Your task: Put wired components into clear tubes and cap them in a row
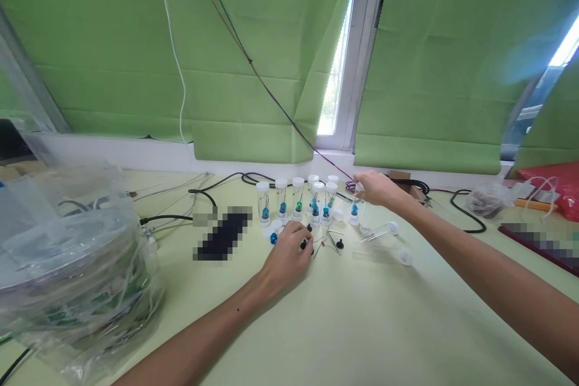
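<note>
No legible txt or nos.

The right hand (371,188) partly hid the cap (359,187) of the tube (354,213) in its grip. Left of that grip, front tubes (318,208) overlapped those behind. Nearer the wearer, the left hand (294,247) covered part of a black piece (304,245); whether it was pinched could not be told. A red bit (322,243) beside it was too small to identify. Farther left, pixelation blurred a dark object (224,235), and the frame's edge cut a bag (131,307).
</note>
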Demonstrator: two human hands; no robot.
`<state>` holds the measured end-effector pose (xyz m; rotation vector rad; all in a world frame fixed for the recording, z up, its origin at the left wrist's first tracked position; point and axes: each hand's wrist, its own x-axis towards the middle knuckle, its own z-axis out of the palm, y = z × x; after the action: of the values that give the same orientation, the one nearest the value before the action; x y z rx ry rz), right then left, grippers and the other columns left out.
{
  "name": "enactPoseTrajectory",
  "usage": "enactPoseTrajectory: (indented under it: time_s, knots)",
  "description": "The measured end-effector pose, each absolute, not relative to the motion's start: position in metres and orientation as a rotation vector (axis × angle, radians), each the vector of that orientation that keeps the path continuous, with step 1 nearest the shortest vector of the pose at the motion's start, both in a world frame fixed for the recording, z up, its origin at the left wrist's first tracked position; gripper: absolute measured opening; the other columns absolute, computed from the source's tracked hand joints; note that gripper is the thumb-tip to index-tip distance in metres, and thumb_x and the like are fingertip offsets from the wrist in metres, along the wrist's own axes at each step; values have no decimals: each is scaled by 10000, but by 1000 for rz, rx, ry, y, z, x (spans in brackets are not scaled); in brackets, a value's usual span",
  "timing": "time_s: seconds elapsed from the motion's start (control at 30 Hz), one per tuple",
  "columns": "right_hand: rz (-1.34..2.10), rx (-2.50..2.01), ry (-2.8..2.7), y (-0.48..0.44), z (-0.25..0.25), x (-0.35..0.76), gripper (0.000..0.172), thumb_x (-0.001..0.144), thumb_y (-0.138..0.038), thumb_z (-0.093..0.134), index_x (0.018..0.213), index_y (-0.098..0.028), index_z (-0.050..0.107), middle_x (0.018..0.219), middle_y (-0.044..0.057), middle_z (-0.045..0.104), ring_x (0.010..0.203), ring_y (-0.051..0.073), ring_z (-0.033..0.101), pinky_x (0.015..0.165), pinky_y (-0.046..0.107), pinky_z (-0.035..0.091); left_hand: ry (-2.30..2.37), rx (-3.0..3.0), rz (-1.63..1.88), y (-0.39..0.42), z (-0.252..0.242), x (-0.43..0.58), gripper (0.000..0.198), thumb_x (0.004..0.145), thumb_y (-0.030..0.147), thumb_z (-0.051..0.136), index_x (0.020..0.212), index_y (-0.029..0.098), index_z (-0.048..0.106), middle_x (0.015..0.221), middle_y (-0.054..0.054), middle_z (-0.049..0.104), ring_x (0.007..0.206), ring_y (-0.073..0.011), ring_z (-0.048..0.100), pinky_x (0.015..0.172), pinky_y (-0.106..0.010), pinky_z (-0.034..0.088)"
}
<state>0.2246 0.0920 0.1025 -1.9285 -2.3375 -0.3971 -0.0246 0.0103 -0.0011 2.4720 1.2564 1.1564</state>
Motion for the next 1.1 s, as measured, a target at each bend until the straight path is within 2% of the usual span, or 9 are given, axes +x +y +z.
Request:
enactPoseTrajectory:
  time_s: [0.23, 0.33, 0.43, 0.53, 0.6, 0.67, 0.73, 0.9, 1.1]
  knots:
    - [-544, -1839, -2366, 85, 102, 223, 286, 822, -284, 687, 1066, -142, 642, 994, 140, 683, 884, 271, 642, 669, 298, 403, 1252, 2477, 1159, 11, -3, -24, 181, 875, 133, 496, 782, 162, 649, 904, -92, 644, 920, -226, 583, 811, -362, 488]
    - [-626, -1764, -2341, 74, 101, 217, 292, 860, -281, 649, 1100, -117, 626, 1016, 157, 652, 917, 274, 615, 745, 324, 410, 1249, 2482, 1155, 11, -3, -24, 185, 877, 138, 491, 778, 164, 645, 898, -91, 643, 917, -226, 581, 810, -366, 488]
    - [-779, -1563, -2255, 59, 96, 210, 196, 949, -231, 506, 1032, -99, 626, 1051, 164, 628, 990, 264, 561, 848, 338, 385, 1262, 2471, 1151, 10, -1, -23, 187, 877, 141, 490, 775, 162, 645, 897, -96, 643, 919, -229, 582, 802, -365, 489]
    - [-886, -1411, -2224, 46, 84, 203, 264, 990, -182, 375, 926, -113, 622, 941, 132, 622, 859, 230, 568, 729, 305, 379, 1255, 2468, 1145, 9, 0, -23, 187, 877, 141, 491, 772, 163, 645, 885, -94, 645, 912, -227, 583, 803, -364, 488]
    - [-811, -1509, -2295, 41, 73, 199, 249, 979, -142, 368, 920, -130, 609, 928, 106, 615, 714, 189, 569, 599, 287, 332, 1250, 2471, 1150, 9, 0, -23, 185, 875, 142, 492, 772, 167, 643, 876, -91, 645, 910, -228, 582, 802, -366, 487]
    - [-669, -1652, -2403, 41, 61, 197, 231, 943, -71, 380, 935, -136, 601, 942, 101, 611, 657, 165, 569, 545, 281, 280, 1245, 2476, 1163, 10, -1, -23, 186, 876, 145, 488, 772, 173, 640, 870, -88, 644, 907, -227, 580, 799, -367, 488]
    - [-534, -1746, -2457, 44, 51, 195, 220, 938, -58, 394, 951, -141, 597, 948, 101, 610, 668, 157, 588, 545, 271, 274, 1240, 2477, 1175, 10, -1, -22, 191, 880, 149, 482, 773, 177, 637, 867, -86, 642, 903, -225, 578, 798, -369, 488]
    - [-401, -1849, -2446, 58, 34, 192, 144, 968, -172, 455, 992, -151, 596, 916, 109, 622, 753, 187, 634, 604, 254, 331, 1233, 2466, 1172, 9, -1, -22, 193, 880, 149, 477, 770, 175, 634, 865, -83, 643, 897, -222, 576, 792, -368, 489]
    - [-302, -1912, -2403, 63, 20, 187, 178, 992, -228, 409, 1028, -164, 572, 935, 128, 637, 795, 231, 658, 591, 271, 357, 1207, 2476, 1190, 8, -2, -22, 189, 870, 131, 482, 771, 176, 636, 855, -78, 643, 888, -220, 574, 786, -364, 485]
